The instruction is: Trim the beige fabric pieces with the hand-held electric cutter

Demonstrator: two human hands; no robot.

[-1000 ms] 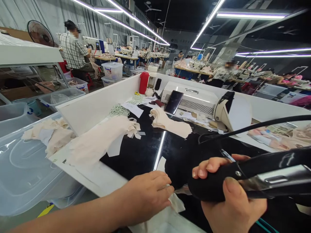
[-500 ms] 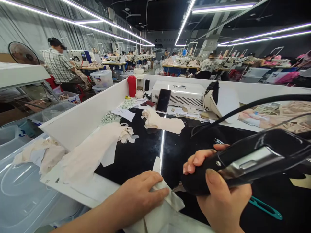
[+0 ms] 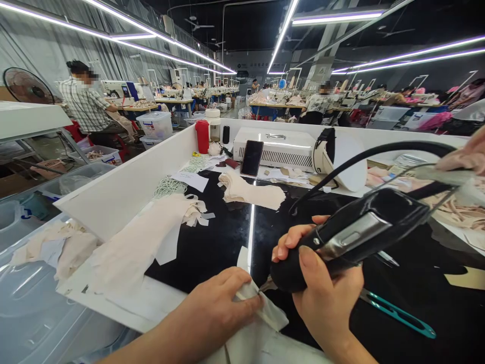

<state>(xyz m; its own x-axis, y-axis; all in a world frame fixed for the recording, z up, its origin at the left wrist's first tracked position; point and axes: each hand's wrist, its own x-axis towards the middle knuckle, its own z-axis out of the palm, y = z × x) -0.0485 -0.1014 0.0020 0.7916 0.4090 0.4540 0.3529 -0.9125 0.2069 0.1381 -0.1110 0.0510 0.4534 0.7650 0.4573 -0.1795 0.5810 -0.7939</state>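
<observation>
White fabric piece (image 3: 261, 316) pinched under left hand (image 3: 215, 308), just beside right hand (image 3: 326, 298) gripping black tool (image 3: 352, 237).

Black handheld tool (image 3: 356, 235), white fabric piece (image 3: 261, 316), glossy black tabletop (image 3: 212, 247), red flask (image 3: 202, 136), teal snips (image 3: 397, 313)

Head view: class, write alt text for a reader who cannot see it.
A person's right hand grips a black corded hand tool, its tip against a pale fabric piece that the left hand pins to a glossy black worktable. Cream fabric stacks, a phone and teal snips lie around; other workers sit behind.
</observation>
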